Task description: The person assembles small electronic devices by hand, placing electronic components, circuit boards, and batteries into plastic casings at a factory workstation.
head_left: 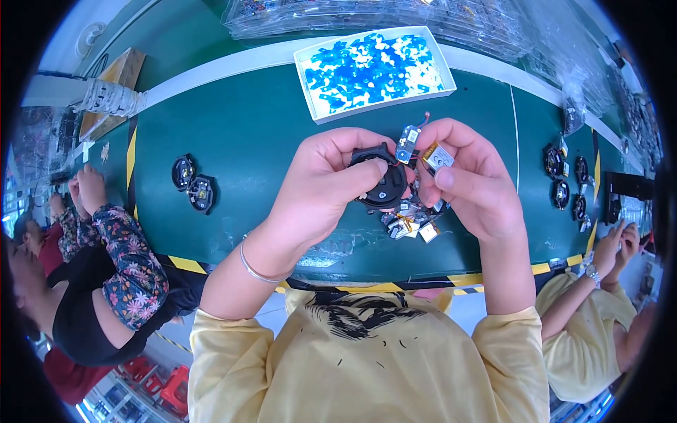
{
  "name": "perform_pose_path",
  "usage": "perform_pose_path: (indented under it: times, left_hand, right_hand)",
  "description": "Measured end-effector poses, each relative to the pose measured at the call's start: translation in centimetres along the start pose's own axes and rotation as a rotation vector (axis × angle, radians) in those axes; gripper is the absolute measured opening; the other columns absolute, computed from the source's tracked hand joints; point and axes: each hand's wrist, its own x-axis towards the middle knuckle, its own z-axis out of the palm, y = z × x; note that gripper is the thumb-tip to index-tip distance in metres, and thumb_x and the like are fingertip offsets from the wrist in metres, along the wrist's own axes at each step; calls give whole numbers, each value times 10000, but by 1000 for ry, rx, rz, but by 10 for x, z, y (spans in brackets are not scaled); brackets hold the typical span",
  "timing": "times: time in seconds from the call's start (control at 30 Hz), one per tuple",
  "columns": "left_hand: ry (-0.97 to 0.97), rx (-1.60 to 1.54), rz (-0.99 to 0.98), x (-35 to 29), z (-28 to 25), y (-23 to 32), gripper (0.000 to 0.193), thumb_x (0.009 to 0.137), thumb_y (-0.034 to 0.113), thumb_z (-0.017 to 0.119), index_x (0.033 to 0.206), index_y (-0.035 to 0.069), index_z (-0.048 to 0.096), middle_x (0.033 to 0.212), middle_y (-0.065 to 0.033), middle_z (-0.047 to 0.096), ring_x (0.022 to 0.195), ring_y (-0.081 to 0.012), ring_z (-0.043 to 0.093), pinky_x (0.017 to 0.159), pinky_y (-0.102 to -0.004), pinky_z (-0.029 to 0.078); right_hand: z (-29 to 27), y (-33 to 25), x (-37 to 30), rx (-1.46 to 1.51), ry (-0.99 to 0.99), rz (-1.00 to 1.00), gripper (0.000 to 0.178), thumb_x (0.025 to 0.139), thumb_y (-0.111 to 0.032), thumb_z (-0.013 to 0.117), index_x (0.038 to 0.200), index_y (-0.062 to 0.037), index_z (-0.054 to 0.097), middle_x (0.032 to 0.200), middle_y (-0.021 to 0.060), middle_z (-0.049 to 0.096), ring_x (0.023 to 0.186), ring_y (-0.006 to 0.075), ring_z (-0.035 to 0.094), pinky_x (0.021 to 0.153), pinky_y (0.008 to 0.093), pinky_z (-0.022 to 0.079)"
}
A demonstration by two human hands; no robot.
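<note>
My left hand [326, 185] is closed on a round black plastic housing [384, 185], its thumb pressed across the face. Between the fingers of my right hand [472, 185] is a small silver battery [439, 158] with an orange edge. A small dark blue circuit board [407, 144] with a thin wire stands up between the two hands, close to the housing's upper rim; what supports it is partly hidden. Below my hands, a loose pile of small boards and batteries [410, 224] lies on the green table, partly covered by my fingers.
A white box [315, 107] of small blue pieces stands behind my hands. Black round assemblies [202, 193] lie at the left, and several more [560, 194] at the right. Clear plastic trays [381, 17] sit at the back. People work on both sides. Yellow-black tape [367, 287] marks the near edge.
</note>
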Motion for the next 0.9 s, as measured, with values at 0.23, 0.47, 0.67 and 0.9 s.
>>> perform_pose_path:
  times: [0.23,0.47,0.67,0.9]
  left_hand:
    - [2,-79,-38,6,0,3,165,814,-44,504,967,-57,566,876,-135,648,772,-168,645,698,-267,522]
    - [-137,-28,-144,6,-3,-6,191,742,-64,482,919,-13,533,861,-108,619,790,-179,613,677,-287,489]
    - [-171,226,-106,6,2,-15,93,836,30,555,918,-4,583,827,-41,605,662,-73,578,515,-217,496]
    - [-152,-253,-222,2,-5,-1,136,873,74,521,972,-11,559,837,-86,601,638,-129,613,518,-244,522]
  right_hand:
    - [1,-3,2,-55,103,-34,322,780,-43,600,1076,-4,478,737,51,566,603,106,554,549,198,433]
    - [0,4,-5,-346,242,-173,101,795,47,562,876,-8,541,689,62,584,538,102,553,485,206,446]
    - [-5,2,-11,-401,226,-100,78,786,77,589,855,41,590,741,92,631,606,119,608,560,213,500]
    - [5,3,-6,-536,290,-171,73,782,77,573,834,27,566,766,81,621,660,132,622,604,233,513]
